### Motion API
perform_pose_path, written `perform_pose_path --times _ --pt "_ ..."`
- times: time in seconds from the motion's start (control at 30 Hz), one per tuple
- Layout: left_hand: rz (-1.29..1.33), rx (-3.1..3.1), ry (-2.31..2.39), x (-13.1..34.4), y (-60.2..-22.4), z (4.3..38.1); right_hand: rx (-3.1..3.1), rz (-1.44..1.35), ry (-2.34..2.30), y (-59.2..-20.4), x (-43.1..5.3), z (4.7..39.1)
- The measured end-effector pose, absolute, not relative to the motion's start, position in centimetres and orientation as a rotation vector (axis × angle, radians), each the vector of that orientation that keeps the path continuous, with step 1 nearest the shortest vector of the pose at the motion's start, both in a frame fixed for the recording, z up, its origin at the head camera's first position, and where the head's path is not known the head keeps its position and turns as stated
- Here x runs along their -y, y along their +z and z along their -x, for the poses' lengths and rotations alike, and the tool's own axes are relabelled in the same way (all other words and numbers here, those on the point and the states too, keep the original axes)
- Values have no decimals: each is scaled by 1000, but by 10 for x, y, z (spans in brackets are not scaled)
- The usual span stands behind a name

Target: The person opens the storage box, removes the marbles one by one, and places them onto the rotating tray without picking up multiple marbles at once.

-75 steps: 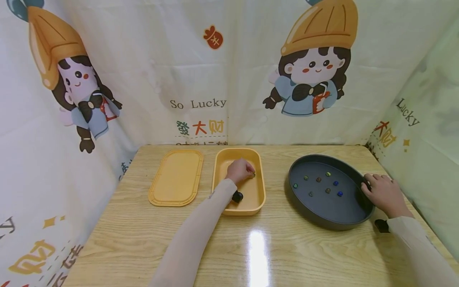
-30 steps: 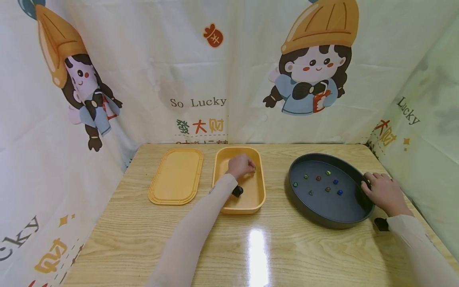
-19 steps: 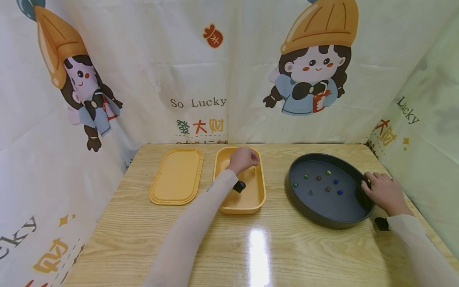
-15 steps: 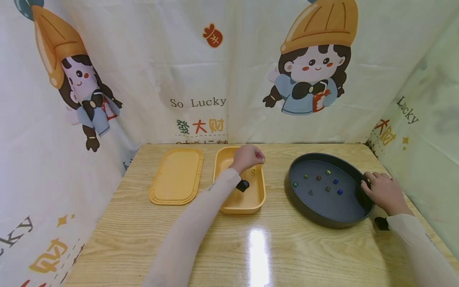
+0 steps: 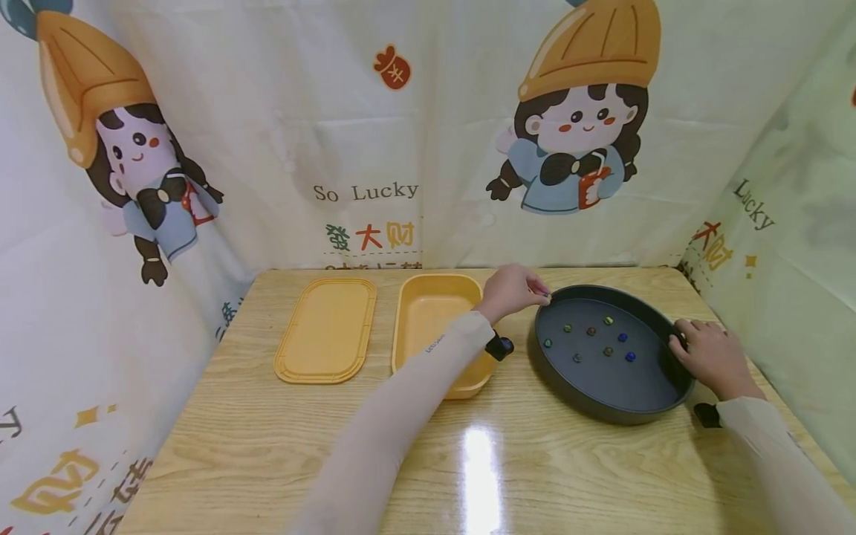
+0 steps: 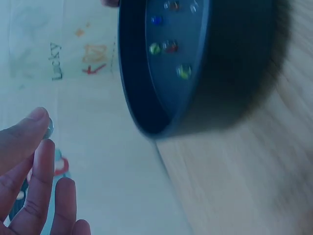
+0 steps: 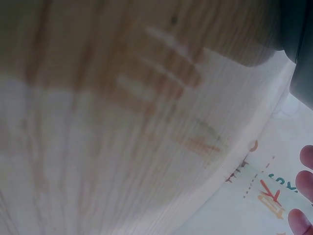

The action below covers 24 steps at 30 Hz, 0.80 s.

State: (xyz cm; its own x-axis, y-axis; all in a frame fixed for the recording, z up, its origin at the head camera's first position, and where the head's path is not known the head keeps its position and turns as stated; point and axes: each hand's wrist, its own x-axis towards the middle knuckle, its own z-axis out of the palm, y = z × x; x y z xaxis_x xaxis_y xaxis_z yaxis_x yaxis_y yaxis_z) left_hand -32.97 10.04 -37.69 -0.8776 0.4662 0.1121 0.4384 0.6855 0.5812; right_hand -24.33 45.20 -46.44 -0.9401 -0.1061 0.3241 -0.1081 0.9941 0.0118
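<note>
My left hand (image 5: 511, 291) pinches a small glass marble (image 6: 50, 129) between thumb and fingertip, close to the left rim of a round dark pan (image 5: 602, 390). In the left wrist view the pan's wall stands to the right of that hand. Several marbles lie apart on the pan's floor, among them a blue marble (image 5: 631, 357) and a yellow-green marble (image 6: 184, 71). At the pan's right side, my right hand (image 5: 717, 360) holds the rim, thumb over the inner side. Only some of its fingertips (image 7: 304, 185) show in the right wrist view.
A yellow rectangular container (image 5: 409, 327) stands left of the pan, partly covered by my left forearm. Left of it, a flat yellow lid (image 5: 325, 331) lies on the wooden table (image 5: 281, 446). A printed curtain (image 5: 461, 126) hangs behind the table and along both sides.
My left hand has risen out of the yellow container with a marble and moved right to the pan's rim. The marble seen in the container is now behind my forearm. My right hand stays put.
</note>
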Motion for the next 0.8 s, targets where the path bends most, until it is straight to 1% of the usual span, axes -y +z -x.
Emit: perform_pose_path --times 0.17,0.57,0.8 --pt "-779 -2769 981 -125 -379 323 2785 -160 8 -464 -453 243" --pt "-977 -2463 1156 -169 -395 317 2790 -170 17 -463 -449 245" --pt "-1031 -2415 1073 -198 -404 311 2801 -142 41 -463 -451 242"
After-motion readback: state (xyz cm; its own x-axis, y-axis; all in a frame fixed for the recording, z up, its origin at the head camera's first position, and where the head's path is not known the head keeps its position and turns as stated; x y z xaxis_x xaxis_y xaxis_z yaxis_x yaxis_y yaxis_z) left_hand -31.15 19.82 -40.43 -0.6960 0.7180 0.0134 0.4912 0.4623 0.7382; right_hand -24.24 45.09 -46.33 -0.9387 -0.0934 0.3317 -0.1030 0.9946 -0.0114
